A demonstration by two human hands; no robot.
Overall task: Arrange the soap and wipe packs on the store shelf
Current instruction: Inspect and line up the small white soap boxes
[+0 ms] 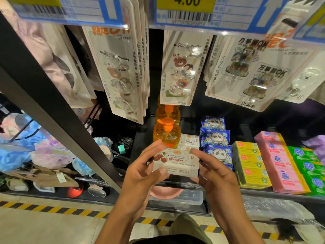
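**A:** Which pack is the person handling, and where is it?

**B:** It is a white soap box (175,162) with cherries printed on top. The person holds it in the air just in front of the front orange pump bottle (167,135), on the camera's side of it. Whether the box touches the bottle cannot be told.

**A:** How do the hands grip it?

**B:** Both hands clasp it by the ends. The left hand (140,173) has its thumb pressed on the barcode side, and its fingers reach over the top towards the bottle. The right hand (216,175) has its fingers curled against the other end, and its thumb is hidden.

**A:** What stands around that bottle?

**B:** A second orange bottle (168,112) stands directly behind it. More white soap boxes (190,140) lie just to its right on the black shelf (140,140). Right of those, the blue panda wipe packs (215,138) run in a row from front to back.

**A:** And farther right of the bottle?

**B:** There are yellow boxes (251,162), then pink soap packs (281,164), then green packs (309,166), each in its own row.

**A:** Above and below it?

**B:** Carded adhesive hooks (177,67) hang above the bottle, under a yellow price tag (184,2) reading 4.00. Below the bottle, on the lower level, sit a pink basin (167,192) and a clear plastic bin (186,198).

**A:** And to its left?

**B:** Well to the left, past a black upright (52,103), there are pastel bath sponges (17,148).
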